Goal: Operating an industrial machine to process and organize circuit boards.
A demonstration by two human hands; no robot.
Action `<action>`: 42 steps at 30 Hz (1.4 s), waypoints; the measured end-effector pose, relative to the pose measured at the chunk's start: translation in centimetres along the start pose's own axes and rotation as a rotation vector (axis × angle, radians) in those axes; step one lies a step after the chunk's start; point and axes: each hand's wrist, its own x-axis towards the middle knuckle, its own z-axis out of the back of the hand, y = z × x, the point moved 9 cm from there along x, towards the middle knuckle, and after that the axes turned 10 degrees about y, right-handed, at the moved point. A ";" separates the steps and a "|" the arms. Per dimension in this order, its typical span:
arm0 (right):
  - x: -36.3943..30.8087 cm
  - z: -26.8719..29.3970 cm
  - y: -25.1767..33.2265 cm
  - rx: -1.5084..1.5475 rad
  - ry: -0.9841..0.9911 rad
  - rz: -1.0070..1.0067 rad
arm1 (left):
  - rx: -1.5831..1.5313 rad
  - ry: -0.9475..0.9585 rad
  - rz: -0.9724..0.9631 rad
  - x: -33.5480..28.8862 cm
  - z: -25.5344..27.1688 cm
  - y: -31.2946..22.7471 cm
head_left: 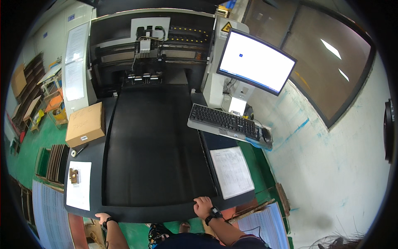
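Note:
My left hand touches the front edge of a machine's black table, left of its middle. Its fingers are mostly hidden against the edge. Over the same edge, farther right, rests my right hand, its fingers loosely curled and nothing visible in them. Dark wrist devices are strapped on both wrists. Between and beyond my hands stretches the machine's flat black bed, with a head of small nozzles and cables on a gantry at its far end.
To the left are a cardboard box, a tape roll, and a small brass-coloured block on a white sheet. At right are a paper form, keyboard, mouse and lit monitor. Stacked sheets flank the table.

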 end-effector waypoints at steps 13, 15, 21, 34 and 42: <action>-8.2 10.7 -8.9 0.001 -0.375 -0.343 | -0.306 -0.060 0.120 -2.2 -1.4 -1.7; -17.7 12.6 -17.3 0.032 -0.488 -0.677 | -0.259 0.093 0.071 -3.9 -3.2 -2.3; -32.7 24.8 -15.4 -0.367 -0.566 -0.982 | -0.156 0.609 -0.053 -3.7 -3.6 0.1; -40.5 21.3 -10.3 -0.585 -0.263 -1.159 | 0.823 2.137 -1.122 -34.4 -8.0 19.2; -41.4 24.9 -13.1 -0.496 -0.157 -1.285 | 0.922 1.901 -1.212 -41.3 -7.6 11.4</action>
